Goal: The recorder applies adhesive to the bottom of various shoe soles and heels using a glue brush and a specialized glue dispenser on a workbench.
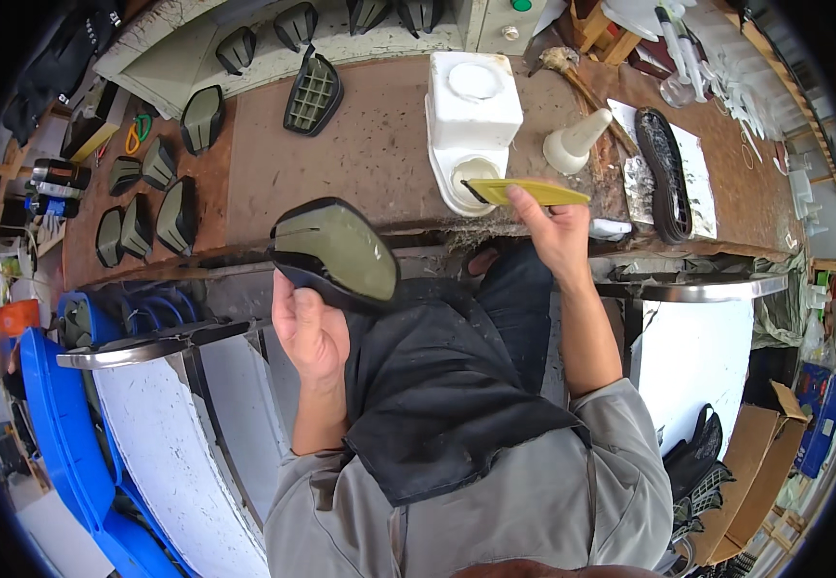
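Note:
My left hand (314, 335) grips a glossy olive-green and black shoe sole piece (336, 252) by its lower edge, above my lap. Its smooth olive face is turned up and catches the light. Pinched in my right hand (561, 233) is a flat yellow brush (497, 191) with a dark tip. That tip sits over the round mouth of a white glue pot (476, 125) at the bench's front edge. Whether the bristles touch the pot's rim, I cannot tell. A white cone (577, 144) stands just beyond my right hand.
Several similar sole pieces (175, 217) lie at the bench's left, one (312, 96) showing its ribbed underside. On the right are a hammer (587, 87) and a dark outsole (664, 173) on paper. Metal-edged drawers (692, 289) flank my lap; blue bins (71, 443) stand at left.

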Tool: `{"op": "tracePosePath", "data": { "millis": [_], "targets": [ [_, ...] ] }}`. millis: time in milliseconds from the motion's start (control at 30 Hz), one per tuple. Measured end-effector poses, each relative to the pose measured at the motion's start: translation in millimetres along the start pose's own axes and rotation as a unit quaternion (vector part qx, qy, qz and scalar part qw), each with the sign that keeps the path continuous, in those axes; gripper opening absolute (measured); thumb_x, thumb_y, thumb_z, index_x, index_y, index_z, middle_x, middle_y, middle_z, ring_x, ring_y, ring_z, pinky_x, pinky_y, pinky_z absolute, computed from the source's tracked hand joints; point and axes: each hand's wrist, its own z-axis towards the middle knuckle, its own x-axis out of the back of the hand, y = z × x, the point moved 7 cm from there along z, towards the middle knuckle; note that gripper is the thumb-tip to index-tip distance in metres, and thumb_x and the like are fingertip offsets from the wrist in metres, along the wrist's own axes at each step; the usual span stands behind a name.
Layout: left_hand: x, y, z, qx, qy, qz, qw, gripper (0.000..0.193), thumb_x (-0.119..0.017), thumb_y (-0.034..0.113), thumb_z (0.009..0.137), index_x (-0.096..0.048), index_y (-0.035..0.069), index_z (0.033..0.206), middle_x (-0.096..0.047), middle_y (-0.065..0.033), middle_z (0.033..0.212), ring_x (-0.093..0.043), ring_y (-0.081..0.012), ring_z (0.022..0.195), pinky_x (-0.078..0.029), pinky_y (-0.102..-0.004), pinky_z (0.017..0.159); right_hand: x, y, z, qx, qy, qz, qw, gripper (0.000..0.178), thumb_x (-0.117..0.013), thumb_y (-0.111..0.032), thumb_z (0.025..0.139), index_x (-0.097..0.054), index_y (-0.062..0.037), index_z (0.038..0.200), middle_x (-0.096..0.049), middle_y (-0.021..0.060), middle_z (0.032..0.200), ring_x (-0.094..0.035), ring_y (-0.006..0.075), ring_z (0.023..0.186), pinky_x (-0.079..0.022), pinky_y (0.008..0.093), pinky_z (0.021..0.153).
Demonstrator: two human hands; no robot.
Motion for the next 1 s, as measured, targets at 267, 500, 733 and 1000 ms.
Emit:
{"op": "tracePosePath", "data": {
  "millis": [267, 500, 733, 1000],
  "targets": [
    [35, -63, 11, 0.137, 0.215, -0.220, 0.942, 0.054, -0.035, 0.044, 0.095, -0.051, -0.001, 0.121, -0.059, -0.0182, 0.114, -0.060, -0.0318, 0.097, -0.051, -0.0473, 0.080, -21, 21, 6, 0.002, -0.012, -0.094, 0.996, 0.017, -0.065, -0.014, 0.085, -0.068, 0.0007, 0.092, -0.062, 0.0053, 0.071, -0.056, 0.0091, 0.064, -0.044, 0.0242, 0.059],
    [20, -79, 14, 0.180, 0.180, -0.172, 0.952, 0.054, -0.031, 0.046, 0.096, -0.047, 0.004, 0.126, -0.058, -0.0177, 0.117, -0.061, -0.0340, 0.096, -0.052, -0.0536, 0.075, -17, 34, 8, -0.083, -0.001, 0.026, 0.996, 0.020, -0.064, -0.016, 0.087, -0.067, 0.0030, 0.089, -0.061, 0.0034, 0.068, -0.055, 0.0068, 0.055, -0.043, 0.0245, 0.044],
    [-17, -52, 23, 0.108, 0.065, -0.239, 0.963, 0.056, -0.029, 0.043, 0.097, -0.043, 0.002, 0.132, -0.049, -0.0142, 0.131, -0.048, -0.0282, 0.121, -0.037, -0.0427, 0.102, -20, -19, -2, -0.116, -0.028, 0.154, 0.981, 0.015, -0.063, -0.009, 0.085, -0.065, 0.0044, 0.080, -0.063, 0.0074, 0.067, -0.054, 0.0091, 0.053, -0.039, 0.0216, 0.047],
    [-62, -5, 4, 0.087, 0.028, -0.259, 0.962, 0.052, -0.034, 0.033, 0.098, -0.031, -0.001, 0.136, -0.047, -0.0155, 0.130, -0.051, -0.0249, 0.116, -0.041, -0.0375, 0.098, -47, -117, -32, 0.074, -0.068, 0.138, 0.985, 0.015, -0.062, -0.009, 0.085, -0.060, 0.0052, 0.086, -0.060, 0.0154, 0.072, -0.056, 0.0155, 0.051, -0.044, 0.0292, 0.049]
  ]
}}
